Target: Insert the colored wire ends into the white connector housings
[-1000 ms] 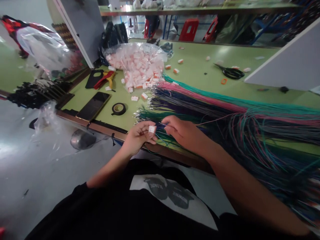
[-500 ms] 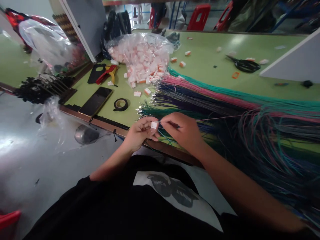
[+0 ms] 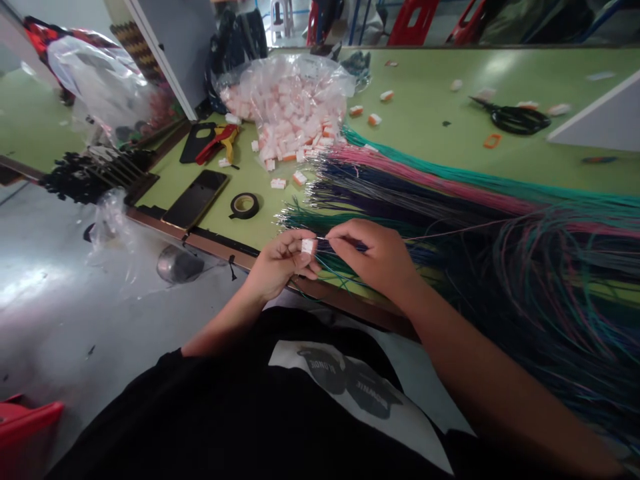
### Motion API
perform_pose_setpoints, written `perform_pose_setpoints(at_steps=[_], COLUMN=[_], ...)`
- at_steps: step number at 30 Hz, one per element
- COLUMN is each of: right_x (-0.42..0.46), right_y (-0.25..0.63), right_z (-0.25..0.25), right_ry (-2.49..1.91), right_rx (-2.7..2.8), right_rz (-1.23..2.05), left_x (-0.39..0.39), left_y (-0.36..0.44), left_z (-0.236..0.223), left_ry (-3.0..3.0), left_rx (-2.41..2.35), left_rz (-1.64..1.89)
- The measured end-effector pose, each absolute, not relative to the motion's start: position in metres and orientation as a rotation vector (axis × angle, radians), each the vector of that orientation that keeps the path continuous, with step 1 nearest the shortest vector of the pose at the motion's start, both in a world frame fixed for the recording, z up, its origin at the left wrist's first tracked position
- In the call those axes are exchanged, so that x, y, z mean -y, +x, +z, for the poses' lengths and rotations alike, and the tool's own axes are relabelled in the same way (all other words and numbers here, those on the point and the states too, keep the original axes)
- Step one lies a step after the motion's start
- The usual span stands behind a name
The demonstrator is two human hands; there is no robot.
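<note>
Between the fingers of my left hand [image 3: 281, 265] is a small white connector housing [image 3: 308, 246], with green wires trailing from it below. My right hand [image 3: 371, 250] pinches a thin pink wire [image 3: 450, 231] close to its tip, which points at the connector's right side. Whether the tip has entered the housing is too small to tell. The wire runs off to the right into the loose strands. Just beyond my hands lie bundles of dark green wires [image 3: 320, 219], purple wires [image 3: 370, 193], pink wires [image 3: 420, 176] and teal wires [image 3: 450, 172], metal ends pointing left.
A clear plastic bag of connectors [image 3: 293, 107] stands at the back, a few loose ones around it. To the left are black tape [image 3: 244, 205], a phone [image 3: 195, 200] and a red-and-yellow hand tool [image 3: 218, 143]. Black scissors [image 3: 517, 119] lie at the back right.
The view has shifted slightly, moving the table items a little. My right hand is a bit farther from the connector, still pinching the pink wire. My left hand keeps its hold.
</note>
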State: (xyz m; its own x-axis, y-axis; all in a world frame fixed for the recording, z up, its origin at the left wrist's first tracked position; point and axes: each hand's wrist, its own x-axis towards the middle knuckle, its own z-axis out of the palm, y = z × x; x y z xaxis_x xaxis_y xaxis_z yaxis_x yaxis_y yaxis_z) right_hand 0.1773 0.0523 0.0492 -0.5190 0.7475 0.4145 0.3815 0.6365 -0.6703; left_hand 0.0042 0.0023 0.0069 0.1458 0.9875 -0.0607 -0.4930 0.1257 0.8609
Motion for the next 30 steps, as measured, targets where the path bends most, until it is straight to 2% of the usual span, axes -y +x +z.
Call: perform_pose_setpoints(at_steps=[12, 24, 27, 30], right_x=[-0.049, -0.046, -0.046, -0.047], right_y=[0.176, 0.168, 0.168, 0.171], right_z=[0.048, 0.036, 0.036, 0.04], right_ry=[-0.918, -1.085, -1.111, -1.057], right_rx=[2.23, 2.316, 2.318, 2.275], right_rz=[0.559, 0.296, 0.344, 0.543], left_x=[-0.002, 0.001, 0.002, 0.001], left_y=[0.005, 0.011, 0.011, 0.011], left_z=[0.01, 0.008, 0.009, 0.01], left_ry=[0.816, 0.936, 0.958, 0.922], left_rx=[-0.805, -0.946, -0.974, -0.984], left_rz=[1.245, 1.295, 1.271, 1.274])
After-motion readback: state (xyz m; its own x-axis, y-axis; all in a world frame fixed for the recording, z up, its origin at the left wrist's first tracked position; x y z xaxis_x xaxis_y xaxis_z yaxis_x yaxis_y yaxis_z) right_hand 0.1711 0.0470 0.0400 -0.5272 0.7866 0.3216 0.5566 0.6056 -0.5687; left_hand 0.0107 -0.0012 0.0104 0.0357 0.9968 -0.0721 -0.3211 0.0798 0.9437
